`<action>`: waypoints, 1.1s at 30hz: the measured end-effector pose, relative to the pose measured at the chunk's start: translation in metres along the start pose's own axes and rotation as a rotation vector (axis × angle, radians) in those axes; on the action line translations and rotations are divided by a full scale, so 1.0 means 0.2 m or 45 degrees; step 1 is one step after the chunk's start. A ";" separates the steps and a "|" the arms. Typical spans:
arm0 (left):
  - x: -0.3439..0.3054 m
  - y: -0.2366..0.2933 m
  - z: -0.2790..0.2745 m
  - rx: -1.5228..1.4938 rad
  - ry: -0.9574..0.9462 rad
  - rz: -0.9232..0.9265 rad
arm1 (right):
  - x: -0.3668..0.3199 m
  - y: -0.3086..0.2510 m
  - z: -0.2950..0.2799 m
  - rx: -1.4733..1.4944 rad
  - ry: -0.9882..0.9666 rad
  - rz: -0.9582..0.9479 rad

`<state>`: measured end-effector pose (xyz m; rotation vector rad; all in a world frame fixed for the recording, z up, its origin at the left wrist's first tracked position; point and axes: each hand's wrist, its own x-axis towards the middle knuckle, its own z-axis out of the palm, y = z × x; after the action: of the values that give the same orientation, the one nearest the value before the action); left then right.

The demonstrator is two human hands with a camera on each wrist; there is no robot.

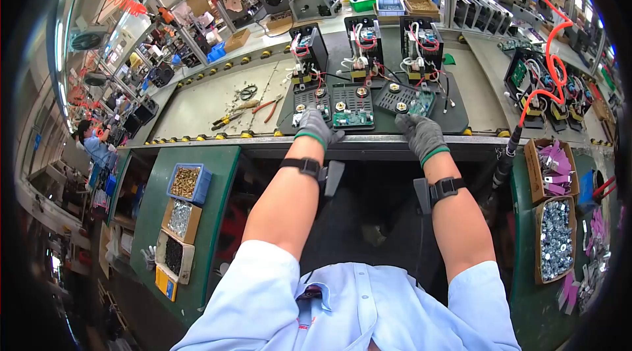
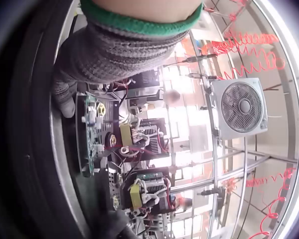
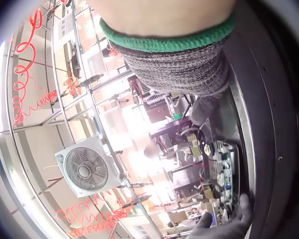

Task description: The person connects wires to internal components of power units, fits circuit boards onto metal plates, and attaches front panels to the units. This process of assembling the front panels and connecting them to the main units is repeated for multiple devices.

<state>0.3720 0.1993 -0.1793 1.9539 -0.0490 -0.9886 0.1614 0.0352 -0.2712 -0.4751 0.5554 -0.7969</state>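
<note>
Both hands wear grey knit gloves with green cuffs. My left hand (image 1: 316, 128) is at the near edge of the left black slotted panel (image 1: 304, 98), thumb spread toward the middle panel (image 1: 349, 95). Each panel carries a green circuit board and round brass-coloured parts. My right hand (image 1: 424, 136) has its fingertips right at the near edge of the right panel (image 1: 394, 97), which lies askew, its circuit board (image 1: 422, 103) at the right end. I cannot tell whether the right fingers pinch it. Behind the panels stand three black finned units (image 1: 363, 41) with wires and yellow-wrapped transformers.
Pliers (image 1: 268, 108) and other hand tools lie left on the bench (image 1: 197, 110). A blue bin of brass fasteners (image 1: 186, 182) and boxes of small parts stand lower left. Boxes of purple parts (image 1: 553, 166) and metal hardware (image 1: 556, 239) stand right. A red coiled hose (image 1: 558, 74) hangs there.
</note>
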 end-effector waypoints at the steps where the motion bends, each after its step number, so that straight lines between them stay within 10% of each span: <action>1: 0.03 -0.07 0.00 -0.910 -0.004 -0.090 | 0.02 -0.01 -0.02 0.002 0.006 -0.003; 5: -0.08 -0.18 -0.15 -0.652 -0.178 0.077 | 0.11 0.12 -0.18 0.234 -0.442 0.067; 6: -0.05 -0.23 -0.19 -0.572 -0.195 0.073 | 0.01 0.19 -0.21 -0.255 -0.520 -0.248; 11: -0.12 -0.46 -0.34 -0.333 -0.471 0.181 | -0.88 0.15 0.00 -0.346 -0.308 0.181; 16: -0.11 -0.67 -0.37 -0.113 -0.636 0.158 | -1.07 -0.18 -0.10 -1.070 -0.286 -0.046; 19: -0.01 -0.77 -0.29 -0.043 -0.721 0.080 | -0.98 -0.36 -0.06 -1.430 -0.048 -0.210; 21: -0.03 -0.78 -0.20 0.006 -0.766 0.081 | -0.76 -0.41 -0.09 -2.226 0.018 -0.828; 26: 0.01 -0.84 -0.14 -0.033 -0.884 0.059 | -0.27 -0.48 0.03 -2.919 0.219 -0.407; 33: 0.01 -0.99 -0.39 -0.099 -0.823 0.078 | -0.05 -0.64 -0.05 -3.195 0.046 -0.611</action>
<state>0.3580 0.3693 -0.3081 1.4846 -0.4230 -1.5166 0.0817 -0.0361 -0.2007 -2.9398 1.2998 -0.0585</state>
